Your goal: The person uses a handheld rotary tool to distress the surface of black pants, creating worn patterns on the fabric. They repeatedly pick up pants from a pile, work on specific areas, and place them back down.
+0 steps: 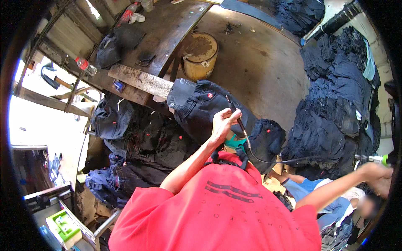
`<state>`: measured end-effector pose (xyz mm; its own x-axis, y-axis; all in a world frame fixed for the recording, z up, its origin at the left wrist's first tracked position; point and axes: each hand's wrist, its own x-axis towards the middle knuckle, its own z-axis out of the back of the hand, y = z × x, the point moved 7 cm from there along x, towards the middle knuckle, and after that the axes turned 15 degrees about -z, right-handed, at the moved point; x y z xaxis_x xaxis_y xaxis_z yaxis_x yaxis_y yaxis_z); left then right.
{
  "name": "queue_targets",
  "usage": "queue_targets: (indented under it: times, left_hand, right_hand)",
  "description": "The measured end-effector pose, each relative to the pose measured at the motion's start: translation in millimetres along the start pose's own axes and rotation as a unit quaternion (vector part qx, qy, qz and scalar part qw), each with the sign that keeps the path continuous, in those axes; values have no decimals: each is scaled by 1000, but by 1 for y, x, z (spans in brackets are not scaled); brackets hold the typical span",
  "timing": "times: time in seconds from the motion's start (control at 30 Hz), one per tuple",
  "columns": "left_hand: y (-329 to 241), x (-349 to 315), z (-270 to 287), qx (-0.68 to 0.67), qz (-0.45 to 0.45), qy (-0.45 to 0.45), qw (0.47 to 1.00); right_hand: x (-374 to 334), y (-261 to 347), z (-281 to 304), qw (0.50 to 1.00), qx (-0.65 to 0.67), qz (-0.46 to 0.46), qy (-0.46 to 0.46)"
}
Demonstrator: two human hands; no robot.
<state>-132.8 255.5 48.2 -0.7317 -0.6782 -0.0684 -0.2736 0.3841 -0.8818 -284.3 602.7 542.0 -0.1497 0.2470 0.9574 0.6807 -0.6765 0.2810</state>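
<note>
My left hand [225, 122] pinches a slim black handpiece [241, 125], like a pen-shaped rotary tool, above dark trousers. A thin black cable runs from its lower end to a spring sleeve and green fitting [383, 159] at the right edge. My right hand [379, 179] reaches out beside that fitting; the picture's edge and blur hide its fingers. The dark trousers [197, 109] lie over a board in front of me, a round red tag [210, 95] near the waistband. More dark cloth with a red tag [268, 131] lies to their right.
Dark garments [335, 100] are heaped along the right wall and in a pile [155, 138] at left. A yellow drum [200, 56] stands beyond the wooden table [161, 29]. A plastic bottle [86, 66] is at far left. Another person [335, 196] is at lower right.
</note>
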Motion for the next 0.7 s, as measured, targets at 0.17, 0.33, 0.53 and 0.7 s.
queue_targets:
  times: [0.17, 0.33, 0.53, 0.7]
  left_hand:
    - [-36, 14, -14, -33, -8, -17, 999]
    - [-71, 8, -41, 13, -34, 44, 998]
    - [-51, -24, -83, -258, 117, 64, 957]
    - [-52, -26, -48, -95, 87, 151, 980]
  right_hand:
    - [-337, 118, -23, 627, 170, -195, 735]
    - [-483, 114, -56, 420, 374, -533, 633]
    - [-438, 105, -84, 501, 438, -520, 535]
    - [-437, 96, -75, 574, 358, -433, 596]
